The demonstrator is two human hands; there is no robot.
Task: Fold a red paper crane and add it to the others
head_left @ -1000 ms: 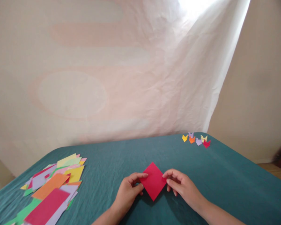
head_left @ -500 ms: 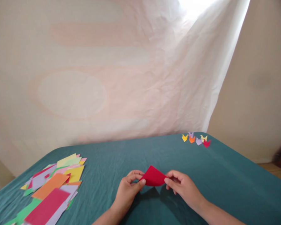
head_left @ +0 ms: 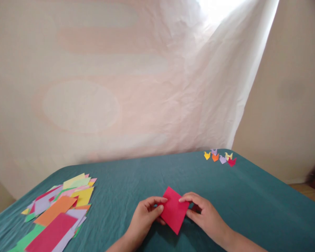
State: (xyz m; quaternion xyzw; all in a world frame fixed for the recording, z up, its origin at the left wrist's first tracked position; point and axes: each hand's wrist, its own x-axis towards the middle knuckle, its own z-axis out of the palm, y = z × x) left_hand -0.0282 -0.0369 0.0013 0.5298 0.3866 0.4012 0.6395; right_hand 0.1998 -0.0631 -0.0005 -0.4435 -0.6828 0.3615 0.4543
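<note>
A square of red paper [head_left: 174, 212] is held up over the front middle of the table, one corner pointing away and one toward me. My left hand [head_left: 148, 214] pinches its left corner between thumb and fingers. At the right corner, my right hand [head_left: 202, 212] grips the paper, its index finger lying on the face and its thumb at the edge. Both hands are closed on the sheet. Whether the paper has folded layers, I cannot tell.
On the left lies a loose pile of coloured paper sheets [head_left: 52, 231]. Several small folded paper birds [head_left: 215, 157] stand at the far right of the green tablecloth [head_left: 115, 196]. Behind the table hangs a pale cloth [head_left: 136, 105].
The red paper has tilted so its broad face now shows, with the near corner hanging lower. The fingers of both hands have shifted onto its face.
</note>
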